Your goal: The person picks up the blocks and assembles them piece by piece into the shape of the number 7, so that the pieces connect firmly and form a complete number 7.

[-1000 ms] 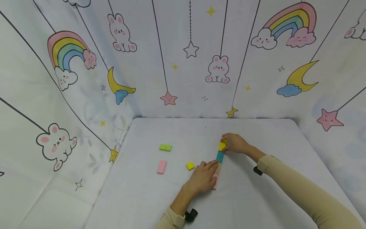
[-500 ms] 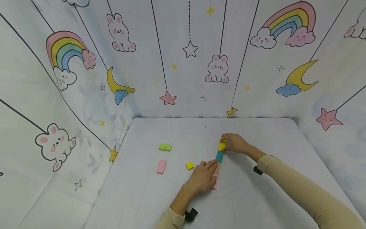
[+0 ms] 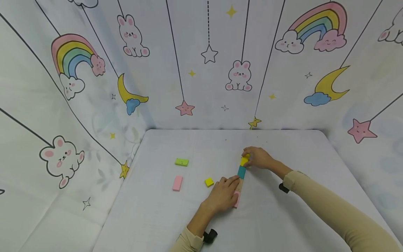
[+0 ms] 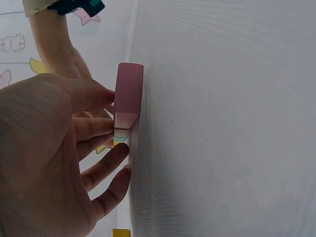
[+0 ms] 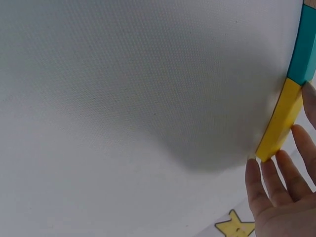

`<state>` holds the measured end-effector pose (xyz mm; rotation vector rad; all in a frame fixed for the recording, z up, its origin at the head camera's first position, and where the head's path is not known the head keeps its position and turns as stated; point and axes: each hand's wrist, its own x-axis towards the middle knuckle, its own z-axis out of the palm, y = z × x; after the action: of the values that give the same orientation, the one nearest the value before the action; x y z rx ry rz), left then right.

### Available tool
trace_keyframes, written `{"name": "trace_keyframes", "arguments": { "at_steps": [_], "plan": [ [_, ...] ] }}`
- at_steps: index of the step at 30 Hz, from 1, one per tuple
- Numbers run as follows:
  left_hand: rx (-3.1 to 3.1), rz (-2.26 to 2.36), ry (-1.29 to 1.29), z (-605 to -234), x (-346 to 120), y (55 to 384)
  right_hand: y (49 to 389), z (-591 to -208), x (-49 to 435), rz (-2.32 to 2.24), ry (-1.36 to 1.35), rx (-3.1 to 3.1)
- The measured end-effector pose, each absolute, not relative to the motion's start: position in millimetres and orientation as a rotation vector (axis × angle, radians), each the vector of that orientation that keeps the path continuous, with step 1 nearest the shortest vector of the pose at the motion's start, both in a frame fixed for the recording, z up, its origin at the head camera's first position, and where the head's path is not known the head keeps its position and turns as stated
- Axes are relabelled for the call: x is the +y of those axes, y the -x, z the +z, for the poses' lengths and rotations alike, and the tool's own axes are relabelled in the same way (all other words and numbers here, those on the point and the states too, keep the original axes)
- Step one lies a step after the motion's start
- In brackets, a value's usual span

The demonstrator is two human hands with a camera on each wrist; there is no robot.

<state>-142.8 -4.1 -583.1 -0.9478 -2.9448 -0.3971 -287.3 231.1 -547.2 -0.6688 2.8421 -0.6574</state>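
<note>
A straight row of flat blocks lies on the white table: a pink block (image 3: 237, 202) nearest, then a plain wooden block (image 3: 240, 184), a teal block (image 3: 241, 172) and a yellow block (image 3: 244, 161) farthest. My right hand (image 3: 259, 158) holds the yellow block, fingertips at its far end and thumb close to its joint with the teal one. Over the near half of the row rests my left hand (image 3: 221, 196), its thumb on the pink block and its leading fingers on the wooden block. Those fingers partly hide both blocks from the head view.
Left of the row, a small yellow block (image 3: 209, 182) lies near my left hand. Farther left are a loose pink block (image 3: 177, 183) and a lime green block (image 3: 182, 162). A printed cloth (image 3: 163, 87) hangs behind the table's back edge.
</note>
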Motion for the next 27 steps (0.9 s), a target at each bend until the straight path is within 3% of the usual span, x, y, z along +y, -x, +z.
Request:
{"name": "trace_keyframes", "arguments": {
  "at_steps": [27],
  "plan": [
    [-2.967, -0.432, 0.934, -582.9, -5.2, 141.5, 283.6, -542.5, 227.3, -0.602, 0.721, 2.843]
  ]
}}
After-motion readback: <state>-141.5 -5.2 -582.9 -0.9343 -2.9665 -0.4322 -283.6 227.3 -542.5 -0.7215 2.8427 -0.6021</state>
